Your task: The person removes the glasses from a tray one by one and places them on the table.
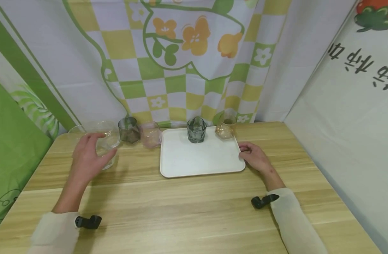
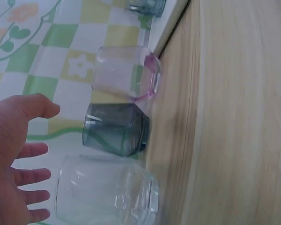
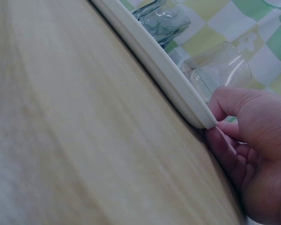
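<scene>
My left hand (image 1: pixel 91 157) hovers at the left with thumb and fingers spread, near the clear glasses (image 1: pixel 110 139). In the left wrist view a gap shows between its fingers and the large clear glass (image 2: pixel 107 192). A dark grey glass (image 1: pixel 129 130) and a pale pink glass (image 1: pixel 150 134) stand beside it. My right hand (image 1: pixel 255 157) pinches the right edge of a white tray (image 1: pixel 200 158), thumb above and fingers beneath. Near the tray's back edge stand a blue-green wavy glass (image 1: pixel 196 130) and an amber-tinted glass (image 1: pixel 225 127).
All of this rests on a wooden table (image 1: pixel 181 208). Behind it hangs a checked, flowered curtain (image 1: pixel 168 81), close to the glasses. A white wall covering (image 1: pixel 349 116) rises at the right, a green cloth (image 1: pixel 12 151) at the left.
</scene>
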